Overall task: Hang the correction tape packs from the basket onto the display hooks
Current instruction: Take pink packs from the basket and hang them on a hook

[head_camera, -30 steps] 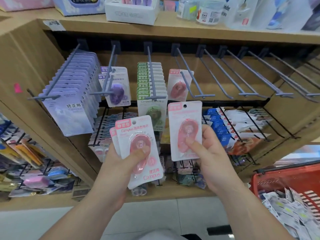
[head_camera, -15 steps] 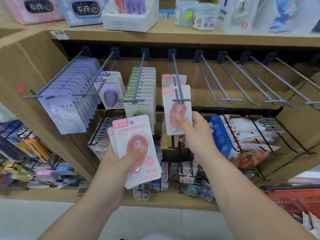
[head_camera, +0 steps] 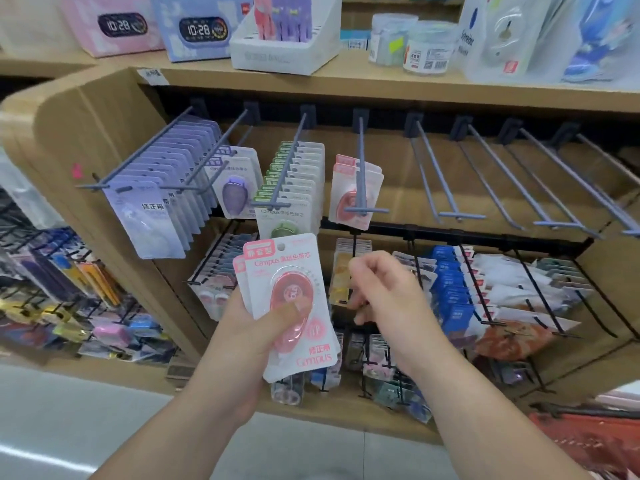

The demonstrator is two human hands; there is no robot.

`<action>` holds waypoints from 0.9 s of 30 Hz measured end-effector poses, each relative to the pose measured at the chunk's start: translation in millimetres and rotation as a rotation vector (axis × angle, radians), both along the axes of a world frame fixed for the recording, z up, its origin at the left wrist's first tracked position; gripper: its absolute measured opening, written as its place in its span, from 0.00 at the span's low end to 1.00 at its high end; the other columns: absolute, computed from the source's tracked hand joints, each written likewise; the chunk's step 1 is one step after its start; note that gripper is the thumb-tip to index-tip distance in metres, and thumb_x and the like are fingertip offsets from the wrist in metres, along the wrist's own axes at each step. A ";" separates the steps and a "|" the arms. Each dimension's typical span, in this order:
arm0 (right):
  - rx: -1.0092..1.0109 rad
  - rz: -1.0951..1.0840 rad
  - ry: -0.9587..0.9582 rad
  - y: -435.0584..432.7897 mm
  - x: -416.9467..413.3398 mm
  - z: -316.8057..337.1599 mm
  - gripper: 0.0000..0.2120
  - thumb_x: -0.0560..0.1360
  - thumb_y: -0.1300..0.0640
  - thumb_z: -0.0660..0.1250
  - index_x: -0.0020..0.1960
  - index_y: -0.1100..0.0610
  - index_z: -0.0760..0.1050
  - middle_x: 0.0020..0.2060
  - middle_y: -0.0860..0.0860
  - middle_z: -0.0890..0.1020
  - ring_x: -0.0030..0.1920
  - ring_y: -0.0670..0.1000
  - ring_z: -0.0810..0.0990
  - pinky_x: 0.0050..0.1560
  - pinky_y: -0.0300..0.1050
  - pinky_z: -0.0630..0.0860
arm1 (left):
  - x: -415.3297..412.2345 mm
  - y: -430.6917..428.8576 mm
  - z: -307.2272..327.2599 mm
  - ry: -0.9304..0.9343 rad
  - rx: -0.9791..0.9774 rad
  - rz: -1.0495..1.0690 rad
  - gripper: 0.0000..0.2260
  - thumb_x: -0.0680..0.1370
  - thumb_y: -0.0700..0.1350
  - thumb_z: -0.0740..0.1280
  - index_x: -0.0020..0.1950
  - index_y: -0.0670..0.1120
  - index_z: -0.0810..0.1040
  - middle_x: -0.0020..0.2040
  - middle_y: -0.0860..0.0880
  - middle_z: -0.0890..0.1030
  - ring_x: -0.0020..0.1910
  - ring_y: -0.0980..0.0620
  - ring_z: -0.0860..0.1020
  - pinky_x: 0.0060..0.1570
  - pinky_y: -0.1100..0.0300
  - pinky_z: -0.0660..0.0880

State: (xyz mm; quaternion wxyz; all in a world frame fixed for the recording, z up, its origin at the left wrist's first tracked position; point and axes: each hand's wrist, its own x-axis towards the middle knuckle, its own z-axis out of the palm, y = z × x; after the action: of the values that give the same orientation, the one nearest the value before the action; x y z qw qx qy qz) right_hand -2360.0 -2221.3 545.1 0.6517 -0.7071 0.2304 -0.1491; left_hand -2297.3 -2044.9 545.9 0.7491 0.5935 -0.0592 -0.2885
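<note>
Now, gripped a small stack of pink correction tape packs [head_camera: 291, 306] in the left hand [head_camera: 242, 330], thumb pressed across the clear blister of the front pack, fingers curled behind. Held them upright and slightly fanned in front of the display's lower rows, just below the green packs [head_camera: 294, 188]. Carried nothing in the right hand [head_camera: 384, 292]: fingers loosely curled, palm turned inward, hovering just right of the held stack without touching it. Hands near each other but apart.

Saw a few hung pink packs [head_camera: 349, 199] on the fourth hook [head_camera: 361, 168] from the left, sitting toward its front end and tilted a little. Noted the neighbours on the same rail: a long file of lavender packs [head_camera: 156, 209] at far left, then purple packs [head_camera: 235, 188], then the green ones. Counted further grey hooks [head_camera: 446, 181] jutting forward to the right of the pink ones.

Caught only a corner of the red basket [head_camera: 588, 441] at lower right, contents too blurred to tell. Made out two boxed digital clocks [head_camera: 201, 29] on the top shelf [head_camera: 381, 88] above.
</note>
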 end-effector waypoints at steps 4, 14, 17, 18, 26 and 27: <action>-0.104 0.234 0.004 29.4 -25.4 17.6 0.19 0.65 0.48 0.82 0.52 0.48 0.78 0.44 0.48 0.85 0.39 0.48 0.80 0.42 0.46 0.81 | -3.8 -10.4 -3.2 -0.028 0.023 -0.018 0.31 0.66 0.42 0.83 0.68 0.49 0.79 0.56 0.43 0.88 0.52 0.41 0.87 0.44 0.47 0.85; 0.263 0.185 -0.053 14.8 -34.3 -0.3 0.12 0.80 0.59 0.70 0.63 0.53 0.74 0.56 0.49 0.86 0.57 0.50 0.84 0.55 0.45 0.80 | -13.2 -17.0 -10.4 0.038 -0.062 0.004 0.26 0.74 0.52 0.77 0.72 0.52 0.77 0.61 0.44 0.86 0.58 0.39 0.86 0.54 0.37 0.83; 0.267 0.120 -0.135 7.0 -31.6 -1.7 0.13 0.80 0.57 0.69 0.63 0.56 0.73 0.57 0.54 0.85 0.57 0.50 0.84 0.53 0.42 0.80 | -12.3 -17.9 -10.4 -0.026 -0.039 0.050 0.29 0.73 0.53 0.79 0.72 0.52 0.75 0.62 0.47 0.86 0.59 0.43 0.86 0.55 0.40 0.83; 0.242 0.103 -0.154 4.4 -29.8 -1.7 0.12 0.80 0.58 0.68 0.62 0.56 0.73 0.56 0.53 0.85 0.56 0.49 0.84 0.54 0.42 0.80 | -11.2 -17.5 -10.3 -0.040 -0.034 0.067 0.29 0.72 0.53 0.78 0.72 0.52 0.76 0.61 0.48 0.86 0.58 0.45 0.86 0.55 0.41 0.83; 0.044 0.011 -0.140 -5.1 -13.3 -2.9 0.08 0.83 0.55 0.66 0.59 0.44 0.73 0.51 0.40 0.85 0.53 0.43 0.84 0.57 0.54 0.83 | -2.4 -8.2 -11.8 -0.069 0.042 0.130 0.32 0.66 0.58 0.75 0.69 0.55 0.77 0.59 0.52 0.87 0.57 0.47 0.86 0.55 0.42 0.83; 0.023 0.008 -0.136 -5.1 -12.1 -4.1 0.08 0.83 0.55 0.66 0.59 0.43 0.73 0.51 0.38 0.85 0.53 0.42 0.84 0.57 0.54 0.83 | -2.4 -7.6 -10.9 -0.069 0.044 0.130 0.31 0.66 0.57 0.75 0.69 0.55 0.77 0.59 0.52 0.87 0.56 0.48 0.86 0.54 0.42 0.83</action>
State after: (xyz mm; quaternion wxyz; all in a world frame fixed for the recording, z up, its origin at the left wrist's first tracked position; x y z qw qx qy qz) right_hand -2372.0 -2226.5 540.9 0.6744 -0.6888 0.1845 -0.1918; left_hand -2299.7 -2052.5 535.0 0.7504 0.6220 -0.0402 -0.2199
